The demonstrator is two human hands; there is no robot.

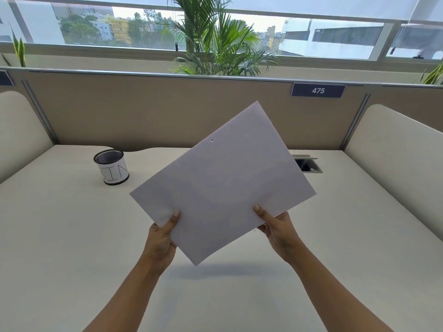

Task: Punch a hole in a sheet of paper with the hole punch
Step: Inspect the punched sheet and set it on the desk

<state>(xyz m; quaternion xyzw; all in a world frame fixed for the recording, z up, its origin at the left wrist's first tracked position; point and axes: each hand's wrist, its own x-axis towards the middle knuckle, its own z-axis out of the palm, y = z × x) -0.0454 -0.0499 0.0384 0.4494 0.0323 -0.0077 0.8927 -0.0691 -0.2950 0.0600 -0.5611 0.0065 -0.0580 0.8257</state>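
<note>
A white sheet of paper (pixel 223 183) is held up in the air above the desk, tilted like a diamond. Near its upper left edge there is a small round hole (pixel 212 140), and a fainter dot further down that edge. My left hand (pixel 160 238) pinches the sheet's lower left edge, thumb on the front. My right hand (pixel 279 227) pinches the lower right edge the same way. No hole punch is in view.
A black mesh cup with a white label (pixel 112 167) stands on the cream desk (pixel 60 236) at the back left. A cable hatch (pixel 308 164) sits at the back right. Beige partition walls (pixel 167 109) close in the desk on three sides.
</note>
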